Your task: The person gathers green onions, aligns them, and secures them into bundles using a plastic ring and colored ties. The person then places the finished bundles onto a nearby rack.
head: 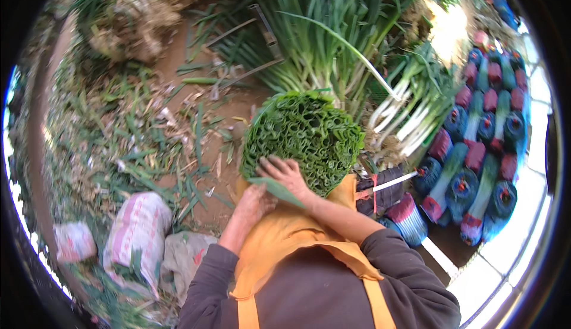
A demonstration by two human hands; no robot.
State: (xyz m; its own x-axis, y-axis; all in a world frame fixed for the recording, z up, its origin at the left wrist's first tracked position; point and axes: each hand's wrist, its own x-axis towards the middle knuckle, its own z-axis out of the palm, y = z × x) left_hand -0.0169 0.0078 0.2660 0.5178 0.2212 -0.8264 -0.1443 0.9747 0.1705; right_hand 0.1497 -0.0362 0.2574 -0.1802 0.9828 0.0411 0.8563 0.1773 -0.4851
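Note:
A thick round bundle of green onions (308,137) stands in front of my lap, its hollow cut leaf ends facing up. My right hand (285,175) rests on the near left of those cut ends, fingers somewhat apart and slightly blurred. Close beside it, at the bundle's near edge, my left hand (256,202) pinches one end of a flat green leaf (281,191). That leaf stretches right, towards my right wrist. An orange apron (285,235) covers my lap below the bundle. The lower part of the bundle is hidden from above.
Loose green onions (334,43) lie beyond the bundle, near a thin metal frame (267,34). Leaf scraps (147,128) litter the ground at left, with a white woven sack (138,235) nearby. Wrapped onion bundles (477,164) are stacked at right. A white stick (395,181) juts out beside my apron.

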